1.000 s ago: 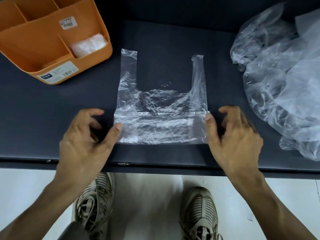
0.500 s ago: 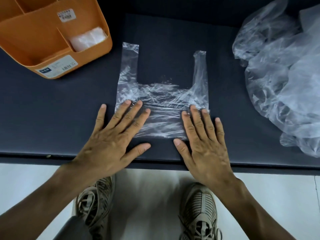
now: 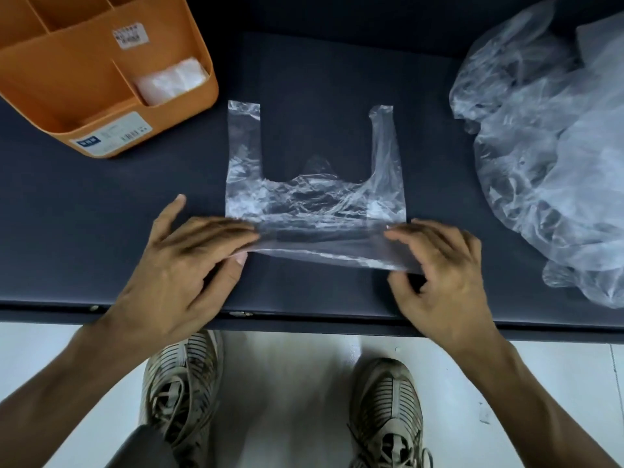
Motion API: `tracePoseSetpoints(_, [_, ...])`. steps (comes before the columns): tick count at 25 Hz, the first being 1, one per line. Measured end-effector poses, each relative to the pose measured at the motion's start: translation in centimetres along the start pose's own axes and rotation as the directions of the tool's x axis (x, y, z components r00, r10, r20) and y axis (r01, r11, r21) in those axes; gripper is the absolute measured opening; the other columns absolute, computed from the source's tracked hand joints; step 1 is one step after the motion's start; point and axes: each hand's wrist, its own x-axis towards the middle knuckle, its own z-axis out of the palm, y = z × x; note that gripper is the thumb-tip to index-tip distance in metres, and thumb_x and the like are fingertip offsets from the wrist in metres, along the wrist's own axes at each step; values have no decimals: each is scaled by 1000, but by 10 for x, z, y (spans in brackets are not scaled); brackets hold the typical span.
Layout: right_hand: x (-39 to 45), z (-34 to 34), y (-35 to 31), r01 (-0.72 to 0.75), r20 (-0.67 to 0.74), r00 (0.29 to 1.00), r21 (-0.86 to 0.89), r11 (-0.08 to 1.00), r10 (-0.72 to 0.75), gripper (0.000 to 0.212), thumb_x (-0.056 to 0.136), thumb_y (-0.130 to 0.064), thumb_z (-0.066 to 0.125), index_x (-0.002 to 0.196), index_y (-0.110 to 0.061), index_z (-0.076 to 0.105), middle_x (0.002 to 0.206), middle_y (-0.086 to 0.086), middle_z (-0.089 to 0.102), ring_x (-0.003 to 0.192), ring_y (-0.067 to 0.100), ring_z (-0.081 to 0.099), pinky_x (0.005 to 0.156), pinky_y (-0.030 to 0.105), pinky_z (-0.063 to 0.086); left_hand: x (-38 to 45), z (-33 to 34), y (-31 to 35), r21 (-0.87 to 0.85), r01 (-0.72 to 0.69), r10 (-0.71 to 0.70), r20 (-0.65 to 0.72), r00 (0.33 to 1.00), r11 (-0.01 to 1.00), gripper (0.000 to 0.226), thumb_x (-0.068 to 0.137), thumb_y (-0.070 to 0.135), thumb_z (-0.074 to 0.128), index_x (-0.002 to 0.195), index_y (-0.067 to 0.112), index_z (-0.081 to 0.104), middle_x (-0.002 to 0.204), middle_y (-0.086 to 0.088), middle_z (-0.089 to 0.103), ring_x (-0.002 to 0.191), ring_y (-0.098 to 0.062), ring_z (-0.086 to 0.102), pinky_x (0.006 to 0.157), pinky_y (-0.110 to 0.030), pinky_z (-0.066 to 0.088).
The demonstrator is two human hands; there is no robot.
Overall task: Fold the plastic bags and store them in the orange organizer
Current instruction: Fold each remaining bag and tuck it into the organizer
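Dark table point(image 3: 101, 231): loose bag pile point(image 3: 557, 163) far right, unfolded. Orange organizer point(image 3: 189, 106) top left, one folded bag point(image 3: 172, 81) in its near-right compartment. Current bag point(image 3: 314, 204) centre, near edge lifted mid-fold. Left hand point(image 3: 182, 261) and right hand point(image 3: 439, 265) pinch its near corners. Most work remains.

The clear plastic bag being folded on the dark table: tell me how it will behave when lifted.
The clear plastic bag is probably floppy: its lifted near edge sags between the left hand and right hand. Likely very light, being thin and see-through. Its creases suggest folds may spring open unless pressed.
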Motion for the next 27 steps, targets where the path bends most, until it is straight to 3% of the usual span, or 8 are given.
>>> tracePoseSetpoints(3, [9, -15, -6, -231, 51, 972, 357, 905, 228, 23, 85, -19, 60, 105, -22, 72, 87, -18, 69, 82, 12, 63, 83, 29, 46, 3, -11, 4, -267, 166, -161, 40, 986, 949, 30, 99, 35, 46, 109, 23, 72, 99, 22, 70, 95, -4, 63, 105, -34, 41])
tracePoseSetpoints(6, [22, -20, -14, -398, 142, 910, 570, 719, 390, 20, 93, -4, 65, 102, -22, 68, 80, -7, 70, 67, 8, 61, 66, 11, 45, 12, -15, 11, -502, 399, -374, 155, 914, 767, 21, 90, 49, 67, 110, 43, 63, 99, 27, 70, 95, 8, 63, 84, -7, 43])
tracePoseSetpoints(12, [39, -4, -5, -450, 98, 883, 456, 768, 460, 21, 94, -9, 61, 111, -21, 63, 63, -9, 61, 55, 12, 53, 61, 14, 42, 27, -3, 10, -364, 515, -528, 72, 846, 776, 28, 91, 18, 71, 115, 28, 63, 88, 19, 67, 77, -2, 60, 71, -1, 37])
tracePoseSetpoints(17, [46, 1, -3, -414, 38, 908, 228, 881, 417, 19, 96, -18, 61, 115, -17, 60, 65, -14, 61, 58, 10, 60, 62, 21, 46, 30, 1, 10, -309, 557, -578, 28, 815, 771, 35, 94, 27, 66, 128, 24, 60, 72, 18, 67, 76, 14, 58, 74, -2, 36])
tracePoseSetpoints(19, [46, 6, -4, -416, 41, 909, 164, 895, 415, 22, 97, -20, 60, 119, -14, 58, 67, -12, 60, 58, 10, 58, 62, 29, 45, 31, 4, 10, -298, 569, -589, 27, 808, 767, 37, 94, 34, 65, 129, 24, 59, 75, 19, 66, 76, 12, 59, 82, -17, 44])
tracePoseSetpoints(22, [42, 6, -5, -409, -72, 906, 102, 907, 417, 26, 96, -24, 60, 118, -11, 58, 88, -2, 63, 76, 15, 57, 67, 31, 43, 29, 2, 10, -108, 487, -497, -116, 860, 867, 43, 95, 41, 61, 129, 16, 58, 88, 4, 66, 79, -15, 57, 85, -42, 45])
tracePoseSetpoints(24, [38, 3, -9, -233, -199, 953, -7, 972, 227, 24, 94, -22, 57, 114, -8, 62, 104, 8, 63, 87, 25, 57, 75, 33, 42, 26, 2, 15, 133, 280, -254, -182, 950, 951, 45, 94, 37, 55, 129, 10, 60, 111, -12, 64, 95, -32, 53, 84, -46, 38])
tracePoseSetpoints(27, [30, 16, -25, 68, -16, 997, -101, 993, -70, 40, 100, -30, 48, 130, -8, 62, 139, 14, 57, 122, 38, 54, 102, 46, 40, 23, 20, 29, 257, -20, -8, 109, 994, 966, 61, 102, 46, 37, 150, 9, 45, 157, -15, 40, 142, -35, 38, 114, -54, 28])
